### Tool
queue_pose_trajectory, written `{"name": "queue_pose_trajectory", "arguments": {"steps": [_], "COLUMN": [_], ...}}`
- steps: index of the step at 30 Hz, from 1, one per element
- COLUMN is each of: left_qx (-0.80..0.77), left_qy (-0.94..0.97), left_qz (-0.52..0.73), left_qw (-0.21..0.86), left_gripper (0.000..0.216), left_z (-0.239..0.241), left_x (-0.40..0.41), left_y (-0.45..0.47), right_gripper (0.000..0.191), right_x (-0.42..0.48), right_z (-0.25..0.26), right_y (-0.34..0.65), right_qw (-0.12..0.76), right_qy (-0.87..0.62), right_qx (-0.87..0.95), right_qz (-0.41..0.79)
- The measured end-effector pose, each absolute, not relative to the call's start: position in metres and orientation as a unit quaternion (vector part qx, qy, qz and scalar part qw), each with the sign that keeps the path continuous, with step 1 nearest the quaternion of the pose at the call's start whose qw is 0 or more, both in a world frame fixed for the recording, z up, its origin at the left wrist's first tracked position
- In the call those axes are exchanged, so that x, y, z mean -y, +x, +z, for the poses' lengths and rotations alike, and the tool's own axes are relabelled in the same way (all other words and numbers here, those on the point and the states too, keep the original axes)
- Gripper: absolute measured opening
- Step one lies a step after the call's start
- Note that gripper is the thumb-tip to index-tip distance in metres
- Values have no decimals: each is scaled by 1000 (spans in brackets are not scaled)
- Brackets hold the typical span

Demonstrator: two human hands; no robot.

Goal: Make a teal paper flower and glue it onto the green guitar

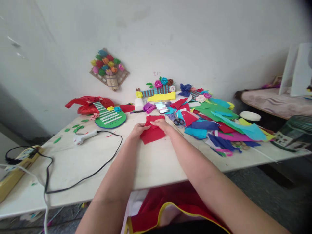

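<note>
A red sheet of paper [153,133] lies on the white table [156,162] in front of me. My left hand [138,129] rests on the sheet's left edge, fingers pressed together on the paper. My right hand [162,124] pinches the sheet's upper middle where a fold rises. Both forearms reach forward from the bottom of the view. Black-handled scissors [178,121] lie just right of my right hand.
Several coloured paper sheets [219,126] are heaped at the right. A white glue gun [84,136] with a black cord [97,169] lies at the left, by a green guitar-shaped craft [110,117]. A power strip [23,154] sits far left. Paper flowers [107,66] hang on the wall.
</note>
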State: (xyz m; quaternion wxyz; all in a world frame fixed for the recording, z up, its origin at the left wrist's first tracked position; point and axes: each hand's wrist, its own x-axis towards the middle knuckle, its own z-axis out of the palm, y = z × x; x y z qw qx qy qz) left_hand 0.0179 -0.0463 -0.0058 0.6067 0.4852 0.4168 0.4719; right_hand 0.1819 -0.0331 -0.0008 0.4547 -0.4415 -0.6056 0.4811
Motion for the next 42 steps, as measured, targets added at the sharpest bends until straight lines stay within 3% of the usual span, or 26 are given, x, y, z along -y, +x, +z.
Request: {"name": "queue_pose_trajectory", "arguments": {"steps": [11,18,25,42], "left_qx": [-400,-387,-391,-376], "left_qy": [470,461,452,460], "left_qz": [480,507,515,527], "left_qw": [623,616,614,607], "left_gripper": [32,31,29,33], "left_z": [-7,-6,-8,-10], "left_x": [45,45,43,41], "left_y": [16,17,17,19], "right_gripper": [39,31,39,32], "right_x": [28,30,29,35], "right_z": [-3,0,-1,6], "right_y": [179,179,179,181], "right_qw": [480,475,483,445], "right_qy": [-431,-413,-428,-462], "right_qx": [616,596,581,578], "right_qz": [452,499,496,504]}}
